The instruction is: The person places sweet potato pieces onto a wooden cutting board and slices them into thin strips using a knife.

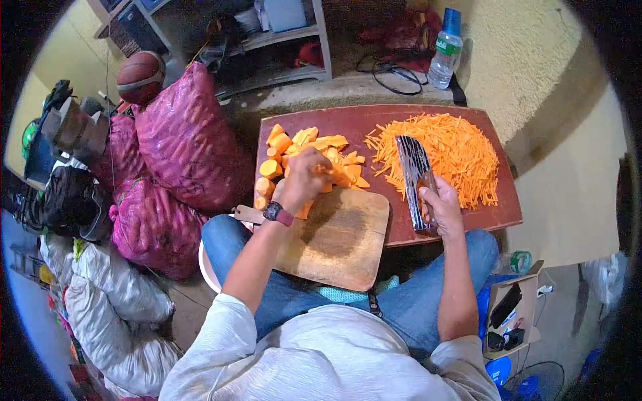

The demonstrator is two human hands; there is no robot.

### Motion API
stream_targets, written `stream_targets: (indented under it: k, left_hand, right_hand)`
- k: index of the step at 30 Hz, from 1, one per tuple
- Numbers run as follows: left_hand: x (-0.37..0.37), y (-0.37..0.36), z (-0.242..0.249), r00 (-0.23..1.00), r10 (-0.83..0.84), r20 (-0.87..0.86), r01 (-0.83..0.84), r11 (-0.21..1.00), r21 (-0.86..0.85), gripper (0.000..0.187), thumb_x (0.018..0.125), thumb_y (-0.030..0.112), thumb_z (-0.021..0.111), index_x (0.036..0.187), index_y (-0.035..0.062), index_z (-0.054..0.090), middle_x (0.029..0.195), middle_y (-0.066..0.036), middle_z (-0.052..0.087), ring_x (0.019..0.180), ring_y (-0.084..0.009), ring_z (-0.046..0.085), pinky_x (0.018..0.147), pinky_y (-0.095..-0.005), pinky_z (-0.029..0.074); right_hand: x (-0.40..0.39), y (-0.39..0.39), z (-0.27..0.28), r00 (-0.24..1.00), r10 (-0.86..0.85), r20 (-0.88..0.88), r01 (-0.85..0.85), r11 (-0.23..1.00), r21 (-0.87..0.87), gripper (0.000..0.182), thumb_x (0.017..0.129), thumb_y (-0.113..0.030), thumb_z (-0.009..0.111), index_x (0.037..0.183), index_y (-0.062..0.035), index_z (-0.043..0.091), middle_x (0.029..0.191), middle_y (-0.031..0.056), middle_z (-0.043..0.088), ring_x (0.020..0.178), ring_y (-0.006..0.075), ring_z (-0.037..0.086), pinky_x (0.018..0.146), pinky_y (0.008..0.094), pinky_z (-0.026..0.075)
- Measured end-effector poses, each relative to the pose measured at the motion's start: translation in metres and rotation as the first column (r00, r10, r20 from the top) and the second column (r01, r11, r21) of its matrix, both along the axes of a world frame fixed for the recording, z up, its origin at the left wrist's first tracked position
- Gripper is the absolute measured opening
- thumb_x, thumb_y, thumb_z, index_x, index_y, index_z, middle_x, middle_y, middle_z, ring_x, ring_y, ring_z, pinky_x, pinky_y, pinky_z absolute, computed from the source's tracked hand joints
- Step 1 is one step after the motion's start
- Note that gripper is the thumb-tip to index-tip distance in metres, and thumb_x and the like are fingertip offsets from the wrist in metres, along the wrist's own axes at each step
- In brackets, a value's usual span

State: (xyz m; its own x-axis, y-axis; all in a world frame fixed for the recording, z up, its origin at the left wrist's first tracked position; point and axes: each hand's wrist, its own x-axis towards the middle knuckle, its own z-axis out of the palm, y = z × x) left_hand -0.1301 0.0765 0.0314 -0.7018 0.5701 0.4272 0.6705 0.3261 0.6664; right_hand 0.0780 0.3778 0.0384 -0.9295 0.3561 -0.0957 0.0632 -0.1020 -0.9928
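Note:
My left hand [304, 179] reaches into a pile of peeled orange sweet potato pieces [271, 168] on the red-brown table. Its fingers are curled down around some slices, and their tips are partly hidden. In my right hand [441, 206] is a broad-bladed knife [414, 170], gripped by its handle with the blade pointing away from me. A heap of thin orange strips [448, 157] lies beyond and to the right of the blade. Between my hands, a wooden cutting board [341, 244] slopes from the table edge toward my lap, with a dark damp patch on it.
Stuffed pink mesh sacks [190, 140] and white sacks [110, 321] crowd the left, with a basketball [141, 77] on top. A water bottle [445, 53] stands on the ledge behind the table [394, 227]. At the lower right sits an open box [511, 317].

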Motion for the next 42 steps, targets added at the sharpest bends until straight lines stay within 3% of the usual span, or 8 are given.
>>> stream_targets:
  k: [4,8,11,20,30,38,40,42]
  left_hand:
    - [0.022,-0.010,0.005,0.993,0.029,-0.114,-0.048,0.984,-0.170,0.024,0.077,0.006,0.090,0.094,-0.0002,0.074,0.099,-0.014,0.070,0.098,-0.0315,0.068,0.086,-0.0375,0.053]
    - [0.016,-0.017,0.002,0.992,0.056,-0.117,-0.067,0.993,-0.098,0.024,0.077,0.004,0.088,0.094,-0.0005,0.073,0.097,-0.013,0.070,0.098,-0.0311,0.069,0.088,-0.0373,0.054]
    - [-0.003,-0.020,-0.012,0.993,0.069,0.093,-0.073,0.997,0.039,0.019,0.075,-0.010,0.078,0.092,0.0005,0.074,0.101,-0.014,0.072,0.104,-0.0334,0.072,0.093,-0.0407,0.056]
    - [-0.005,-0.019,-0.015,0.932,0.152,0.330,-0.231,0.949,0.213,0.019,0.070,-0.012,0.074,0.086,-0.0021,0.075,0.091,-0.009,0.073,0.093,-0.0227,0.071,0.088,-0.0344,0.055]
    - [0.061,-0.013,0.001,0.853,0.062,0.519,-0.180,0.967,0.180,0.039,0.086,0.004,0.084,0.124,0.0008,0.075,0.091,-0.001,0.071,0.079,-0.0099,0.065,0.071,-0.0280,0.054]
    - [0.127,-0.052,-0.007,0.946,0.013,0.323,0.012,0.997,-0.076,0.044,0.087,0.008,0.085,0.129,0.0006,0.072,0.094,-0.010,0.064,0.075,-0.0203,0.063,0.068,-0.0336,0.053]
    - [0.126,-0.063,0.007,0.910,0.008,0.415,0.074,0.981,-0.181,0.045,0.085,0.010,0.084,0.128,-0.0004,0.073,0.102,-0.020,0.070,0.093,-0.0367,0.070,0.087,-0.0440,0.057]
    - [0.121,-0.067,0.008,0.927,-0.016,0.374,0.119,0.960,-0.254,0.046,0.085,0.008,0.083,0.128,-0.0009,0.071,0.107,-0.020,0.069,0.100,-0.0381,0.070,0.091,-0.0450,0.057]
  right_hand:
    - [0.002,-0.007,0.007,1.000,-0.005,0.010,0.005,1.000,-0.006,0.025,0.102,-0.022,0.072,0.122,-0.0077,0.067,0.078,-0.0070,0.063,0.055,0.0012,0.053,0.044,0.0194,0.042]
    - [0.004,-0.010,0.003,1.000,0.012,0.006,-0.012,1.000,-0.003,0.023,0.102,-0.021,0.072,0.120,-0.0072,0.067,0.078,-0.0071,0.063,0.054,0.0011,0.053,0.044,0.0197,0.042]
    - [0.003,-0.011,-0.002,1.000,0.016,-0.009,-0.016,1.000,-0.021,0.021,0.103,-0.020,0.071,0.119,-0.0070,0.067,0.077,-0.0073,0.062,0.054,0.0011,0.053,0.044,0.0199,0.042]
    - [0.003,-0.010,-0.011,0.999,0.039,0.027,-0.038,0.999,-0.018,0.026,0.102,-0.021,0.073,0.123,-0.0066,0.066,0.078,-0.0064,0.062,0.053,0.0016,0.056,0.042,0.0192,0.046]
    - [0.008,-0.015,0.000,0.997,0.057,0.059,-0.060,0.997,0.045,0.031,0.102,-0.023,0.073,0.127,-0.0057,0.065,0.078,-0.0059,0.062,0.053,0.0018,0.056,0.042,0.0195,0.044]
    - [0.047,-0.034,0.021,0.982,0.170,0.078,-0.163,0.983,-0.089,0.047,0.102,-0.021,0.073,0.142,-0.0013,0.059,0.078,-0.0058,0.061,0.054,0.0016,0.053,0.045,0.0190,0.042]
    - [0.061,-0.049,0.024,0.973,0.195,0.124,-0.187,0.980,-0.075,0.053,0.103,-0.023,0.073,0.149,-0.0018,0.056,0.079,-0.0059,0.061,0.056,0.0027,0.054,0.047,0.0196,0.042]
    - [0.074,-0.067,0.030,0.931,0.288,0.225,-0.291,0.956,-0.022,0.060,0.104,-0.024,0.073,0.157,-0.0040,0.052,0.080,-0.0064,0.060,0.057,0.0037,0.054,0.047,0.0206,0.043]
